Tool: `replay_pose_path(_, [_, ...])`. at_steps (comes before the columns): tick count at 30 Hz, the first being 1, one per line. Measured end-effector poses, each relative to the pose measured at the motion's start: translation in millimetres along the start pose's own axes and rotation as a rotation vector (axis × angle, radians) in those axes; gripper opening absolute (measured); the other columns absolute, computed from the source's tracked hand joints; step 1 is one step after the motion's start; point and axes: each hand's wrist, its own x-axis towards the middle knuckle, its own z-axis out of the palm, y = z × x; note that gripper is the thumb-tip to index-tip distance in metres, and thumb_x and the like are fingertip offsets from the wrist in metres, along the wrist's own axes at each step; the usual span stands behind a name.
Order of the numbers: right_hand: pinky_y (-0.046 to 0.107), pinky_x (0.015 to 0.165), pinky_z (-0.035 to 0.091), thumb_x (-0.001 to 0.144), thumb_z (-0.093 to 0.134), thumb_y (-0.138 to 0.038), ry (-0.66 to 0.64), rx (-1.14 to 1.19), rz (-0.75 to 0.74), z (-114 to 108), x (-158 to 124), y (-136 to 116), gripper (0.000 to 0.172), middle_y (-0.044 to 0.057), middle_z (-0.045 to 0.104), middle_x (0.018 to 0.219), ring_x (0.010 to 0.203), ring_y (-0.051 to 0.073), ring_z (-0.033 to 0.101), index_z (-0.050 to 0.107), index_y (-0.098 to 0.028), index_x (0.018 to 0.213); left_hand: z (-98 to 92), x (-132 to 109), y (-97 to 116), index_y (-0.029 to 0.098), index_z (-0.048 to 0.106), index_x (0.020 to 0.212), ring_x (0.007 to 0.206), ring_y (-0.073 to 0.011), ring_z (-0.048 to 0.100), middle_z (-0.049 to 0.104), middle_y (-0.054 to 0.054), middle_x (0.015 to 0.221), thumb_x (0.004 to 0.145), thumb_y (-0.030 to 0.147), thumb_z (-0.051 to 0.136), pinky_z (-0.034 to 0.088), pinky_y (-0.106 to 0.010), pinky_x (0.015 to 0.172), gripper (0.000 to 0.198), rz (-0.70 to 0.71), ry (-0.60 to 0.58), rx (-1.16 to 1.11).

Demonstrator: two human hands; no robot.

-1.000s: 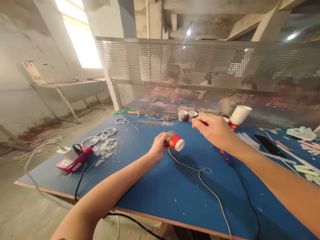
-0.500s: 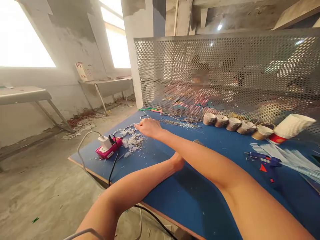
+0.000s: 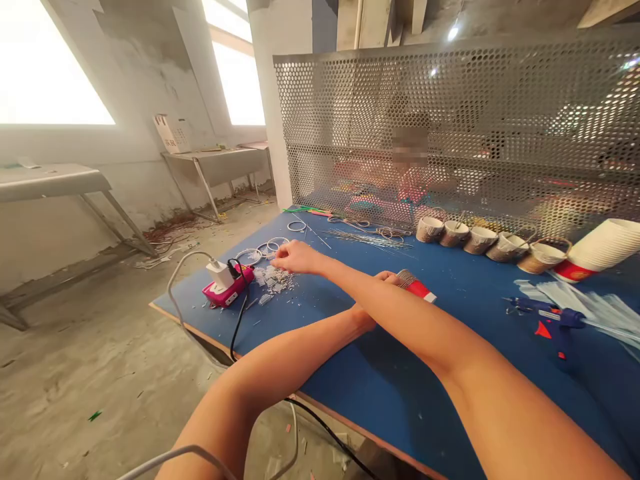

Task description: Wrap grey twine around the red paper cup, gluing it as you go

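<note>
Left of centre, the right hand [image 3: 296, 257] is stretched across, fingertips pinched at a white wire ring [image 3: 274, 245]; the red paper cup [image 3: 415, 287], gripped by the mostly hidden left hand [image 3: 373, 300], could get crushed under that crossing forearm.

Daylight pours through the windows [image 3: 50, 67] at upper left, blown out to plain white. Small ceiling lamps [image 3: 453, 32] glint above the perforated screen [image 3: 450, 127]. The blue worktop [image 3: 450, 373] is evenly lit, with soft shadows under the forearms. Wide-angle distortion bends the edges; the near arm looks slightly blurred.
</note>
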Motion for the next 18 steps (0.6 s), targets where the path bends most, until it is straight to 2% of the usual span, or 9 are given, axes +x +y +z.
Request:
replay_pose_path(5, [0.043, 0.085, 0.050, 0.091, 0.056, -0.032, -0.087, -0.150, 0.086, 18, -14, 19, 0.029, 0.008, 0.058, 0.117, 0.100, 0.022, 0.059, 0.056, -0.015, 0.115, 1.2, -9, 1, 0.018, 0.054, 0.062, 0.061, -0.0181, 0.063, 0.057, 0.002, 0.054, 0.075, 0.022, 0.060, 0.045, -0.027, 0.054, 0.015, -0.040, -0.044, -0.096])
replay_pose_path(9, [0.040, 0.082, 0.051, 0.092, 0.056, -0.030, -0.166, -0.202, 0.063, 18, -21, 18, 0.026, 0.007, 0.059, 0.114, 0.097, 0.021, 0.060, 0.057, -0.016, 0.114, -0.5, -16, 5, 0.018, 0.060, 0.062, 0.071, -0.0206, 0.065, 0.062, -0.001, 0.065, 0.078, 0.021, 0.056, 0.047, -0.030, 0.060, 0.016, 0.075, -0.090, -0.028])
replay_pose_path(15, [0.039, 0.081, 0.052, 0.092, 0.056, -0.027, -0.274, -0.258, 0.009, 18, -33, 9, 0.020, 0.006, 0.062, 0.109, 0.095, 0.019, 0.061, 0.060, -0.016, 0.108, 0.3, -6, 0, 0.017, 0.060, 0.064, 0.060, -0.0163, 0.058, 0.057, 0.000, 0.061, 0.077, 0.025, 0.058, 0.043, -0.028, 0.054, 0.015, -0.019, -0.078, 0.056])
replay_pose_path(18, [0.035, 0.080, 0.051, 0.089, 0.054, -0.013, -0.294, -0.287, -0.011, 16, -41, 7, 0.017, 0.008, 0.065, 0.106, 0.098, 0.022, 0.062, 0.063, -0.016, 0.104, -0.9, 1, -6, 0.017, 0.060, 0.068, 0.058, -0.0137, 0.056, 0.056, 0.002, 0.060, 0.078, 0.025, 0.059, 0.042, -0.026, 0.053, 0.013, -0.059, -0.076, 0.100])
